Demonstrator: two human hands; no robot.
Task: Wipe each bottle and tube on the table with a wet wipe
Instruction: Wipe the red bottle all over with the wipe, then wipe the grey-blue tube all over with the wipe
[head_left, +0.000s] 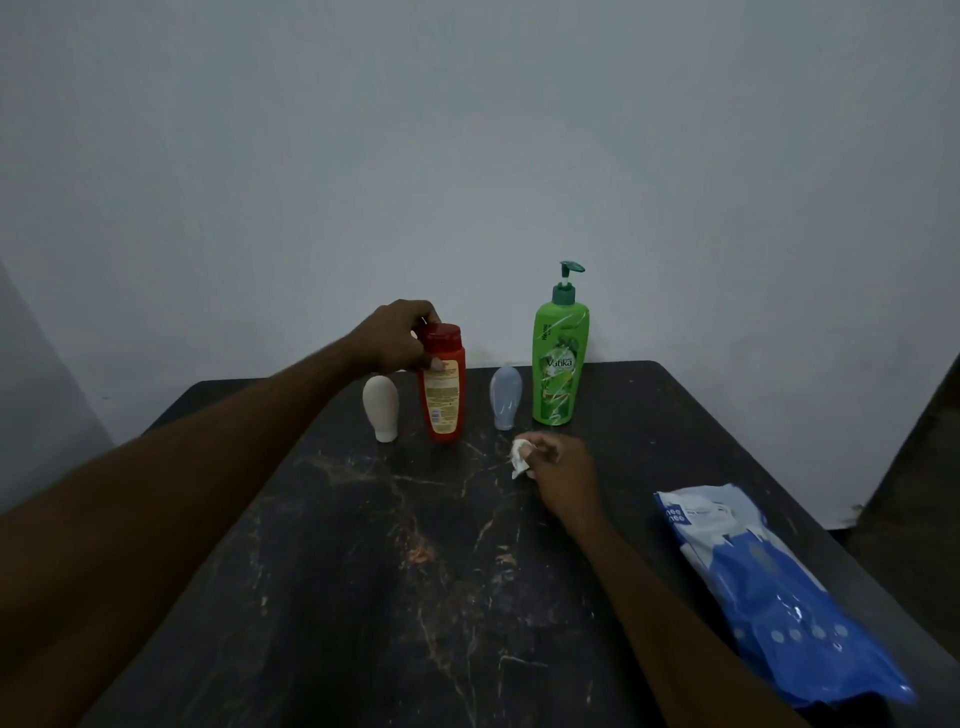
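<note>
The left hand has its fingers curled round the cap of the red bottle at the far side of the desk, the right hand pinches the crumpled wet wipe nearer, and a careless lift could topple the cream tube just left of the bottle.

red bottle, green bottle, white wipe, blue packet

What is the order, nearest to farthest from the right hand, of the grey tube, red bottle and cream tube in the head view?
From the right hand, holding the wet wipe:
1. grey tube, just beyond, slightly left.
2. red bottle, farther left, in the left hand.
3. cream tube, leftmost.
</note>
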